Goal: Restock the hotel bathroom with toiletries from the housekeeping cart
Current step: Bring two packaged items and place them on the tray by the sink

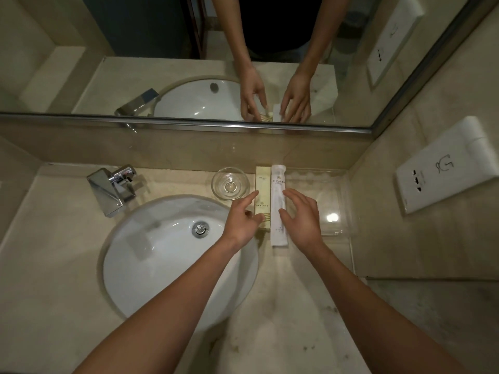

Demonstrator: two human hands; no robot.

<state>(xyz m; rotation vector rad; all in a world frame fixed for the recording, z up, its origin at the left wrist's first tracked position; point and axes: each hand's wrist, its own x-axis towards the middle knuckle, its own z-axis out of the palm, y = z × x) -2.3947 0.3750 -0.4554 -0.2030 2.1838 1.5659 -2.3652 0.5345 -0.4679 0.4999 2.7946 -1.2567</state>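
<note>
Two long toiletry packets lie side by side on the beige marble counter (pixel 297 287), right of the sink. The cream-yellow packet (pixel 262 188) is on the left, the white packet (pixel 278 184) on the right, and both point toward the mirror. My left hand (pixel 243 220) rests against the yellow packet's left edge, fingers spread. My right hand (pixel 303 217) touches the white packet's right side, fingers apart. Neither hand grips anything.
A clear glass bowl (pixel 230 183) stands just left of the packets. A clear plastic tray (pixel 324 201) lies to their right. The white basin (pixel 172 255) and chrome faucet (pixel 112 188) are to the left. A mirror (pixel 189 63) runs behind; a white socket panel (pixel 448 174) is on the right wall.
</note>
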